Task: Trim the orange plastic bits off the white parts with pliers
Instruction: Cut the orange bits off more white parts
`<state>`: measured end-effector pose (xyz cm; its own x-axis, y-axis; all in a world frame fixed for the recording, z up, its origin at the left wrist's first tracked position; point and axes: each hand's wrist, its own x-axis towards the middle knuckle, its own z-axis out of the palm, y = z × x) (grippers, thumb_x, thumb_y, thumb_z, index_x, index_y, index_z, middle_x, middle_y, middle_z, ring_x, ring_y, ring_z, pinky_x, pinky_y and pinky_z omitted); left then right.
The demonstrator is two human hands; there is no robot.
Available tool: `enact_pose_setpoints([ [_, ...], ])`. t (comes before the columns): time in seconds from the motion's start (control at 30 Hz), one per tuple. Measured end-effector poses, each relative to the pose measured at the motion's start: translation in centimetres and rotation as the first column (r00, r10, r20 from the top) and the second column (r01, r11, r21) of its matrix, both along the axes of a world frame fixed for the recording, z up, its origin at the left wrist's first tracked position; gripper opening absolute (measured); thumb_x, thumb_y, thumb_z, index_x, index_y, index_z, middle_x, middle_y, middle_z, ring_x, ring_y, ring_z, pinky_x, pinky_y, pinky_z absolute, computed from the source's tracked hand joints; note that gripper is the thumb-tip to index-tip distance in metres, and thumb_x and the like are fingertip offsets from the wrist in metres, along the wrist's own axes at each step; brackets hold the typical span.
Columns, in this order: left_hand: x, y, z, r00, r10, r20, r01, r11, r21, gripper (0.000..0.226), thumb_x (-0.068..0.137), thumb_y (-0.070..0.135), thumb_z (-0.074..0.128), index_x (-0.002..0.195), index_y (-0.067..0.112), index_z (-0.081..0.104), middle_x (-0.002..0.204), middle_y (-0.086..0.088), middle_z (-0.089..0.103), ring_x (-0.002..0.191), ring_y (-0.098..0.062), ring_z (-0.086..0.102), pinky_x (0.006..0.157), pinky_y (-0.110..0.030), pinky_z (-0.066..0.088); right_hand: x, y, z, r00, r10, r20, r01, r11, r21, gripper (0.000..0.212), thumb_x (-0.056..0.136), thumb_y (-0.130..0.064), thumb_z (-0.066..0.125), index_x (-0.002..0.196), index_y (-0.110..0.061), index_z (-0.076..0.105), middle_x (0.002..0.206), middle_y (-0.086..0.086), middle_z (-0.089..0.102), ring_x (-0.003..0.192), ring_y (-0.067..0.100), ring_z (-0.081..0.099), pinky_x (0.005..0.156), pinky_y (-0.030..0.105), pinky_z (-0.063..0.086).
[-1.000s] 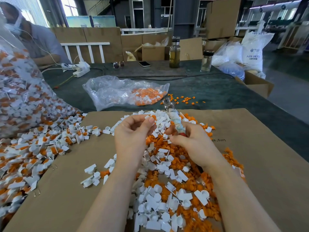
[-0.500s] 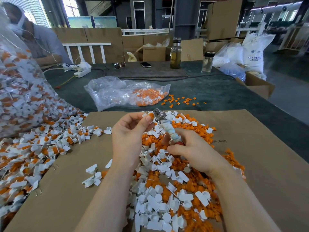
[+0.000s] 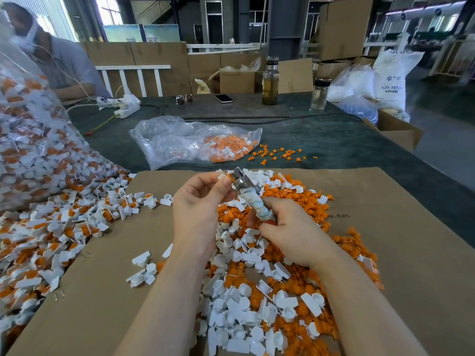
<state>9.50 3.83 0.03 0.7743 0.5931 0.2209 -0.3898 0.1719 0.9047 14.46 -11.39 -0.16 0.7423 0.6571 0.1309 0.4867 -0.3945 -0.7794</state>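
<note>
At frame centre, the left hand [image 3: 199, 201] pinches a small white plastic part with an orange bit [image 3: 224, 176] against the steel-headed, tape-wrapped pliers [image 3: 246, 191], whose handle the right hand [image 3: 290, 232] grasps. Risk: fingertips [image 3: 226, 181] lie just beside the cutting head; misalignment may nick skin or cut white material.

We hold pliers [image 3: 246, 187] in our right hand [image 3: 290, 232], jaws at a white part [image 3: 223, 176] pinched by our left hand [image 3: 199, 204], above mixed white-and-orange pieces [image 3: 257, 291] on cardboard sheet [image 3: 411, 253]; clear bag [image 3: 185, 140] beyond.
</note>
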Motion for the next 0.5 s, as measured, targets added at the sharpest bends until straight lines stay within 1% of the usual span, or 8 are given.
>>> enact_pose_setpoints([
  [0.13,0.0,0.0,0.0,1.000,0.006,-0.008,-0.006,1.000,-0.006,0.007,0.084,0.003,0.071,0.082,0.010,0.071,0.070,0.002,0.071,0.062,-0.009,0.065,0.064,-0.020,0.055,0.1,0.1,-0.3,1.000,-0.017,0.015,0.017,1.000,-0.006,0.025,0.086,-0.006,0.054,0.082,-0.030,0.061,0.070,-0.006,0.058,0.043,0.001,0.044,0.042,0.020,0.036],
  [0.23,0.1,0.2,0.0,0.999,-0.003,-0.034,0.002,0.999,-0.033,0.003,0.083,0.005,0.071,0.085,0.007,0.071,0.071,0.001,0.071,0.062,-0.009,0.066,0.063,-0.020,0.055,0.2,0.2,-0.5,0.999,-0.028,0.041,0.029,0.999,-0.021,0.024,0.086,-0.009,0.054,0.082,-0.032,0.061,0.069,-0.006,0.059,0.044,0.001,0.046,0.042,0.020,0.037],
  [0.3,0.1,0.2,0.1,0.997,-0.037,-0.066,0.031,0.996,-0.080,0.009,0.079,0.009,0.073,0.087,0.005,0.070,0.072,0.000,0.071,0.063,-0.009,0.067,0.063,-0.020,0.057,0.3,0.2,-0.8,0.995,-0.050,0.088,0.054,0.998,-0.036,0.019,0.085,-0.013,0.056,0.083,-0.031,0.060,0.067,-0.007,0.058,0.048,0.003,0.048,0.044,0.023,0.037],
  [0.37,0.0,0.5,0.2,0.993,-0.069,-0.099,0.050,0.980,-0.190,0.018,0.074,0.014,0.074,0.089,0.006,0.069,0.074,-0.001,0.074,0.065,-0.009,0.070,0.063,-0.020,0.058,0.4,0.2,-1.0,0.984,-0.086,0.155,0.097,0.993,-0.065,0.013,0.085,-0.017,0.057,0.088,-0.030,0.059,0.068,-0.008,0.058,0.055,0.007,0.052,0.048,0.025,0.038],
  [0.4,-0.1,0.8,0.2,0.990,-0.073,-0.121,0.038,0.961,-0.273,0.018,0.076,0.014,0.073,0.092,0.005,0.069,0.078,-0.003,0.076,0.069,-0.010,0.072,0.063,-0.020,0.059,0.5,0.1,-1.1,0.977,-0.106,0.182,0.122,0.990,-0.076,0.011,0.085,-0.019,0.057,0.091,-0.028,0.060,0.071,-0.008,0.059,0.058,0.008,0.053,0.050,0.025,0.039],
  [0.43,-0.1,1.3,0.3,0.987,-0.065,-0.150,0.005,0.928,-0.371,0.016,0.081,0.012,0.071,0.096,0.005,0.069,0.083,-0.006,0.077,0.074,-0.011,0.074,0.062,-0.019,0.059,0.6,0.1,-1.2,0.971,-0.127,0.201,0.145,0.986,-0.080,0.011,0.085,-0.020,0.058,0.095,-0.026,0.060,0.073,-0.008,0.060,0.060,0.010,0.054,0.051,0.026,0.040],
  [0.5,-0.3,2.6,0.4,0.980,-0.022,-0.200,-0.099,0.812,-0.575,0.015,0.089,0.011,0.067,0.102,0.003,0.067,0.088,-0.010,0.078,0.079,-0.013,0.076,0.060,-0.019,0.059,0.8,-0.2,-1.3,0.957,-0.176,0.232,0.196,0.978,-0.068,0.011,0.086,-0.022,0.058,0.097,-0.025,0.060,0.075,-0.009,0.060,0.062,0.010,0.054,0.051,0.027,0.040],
])
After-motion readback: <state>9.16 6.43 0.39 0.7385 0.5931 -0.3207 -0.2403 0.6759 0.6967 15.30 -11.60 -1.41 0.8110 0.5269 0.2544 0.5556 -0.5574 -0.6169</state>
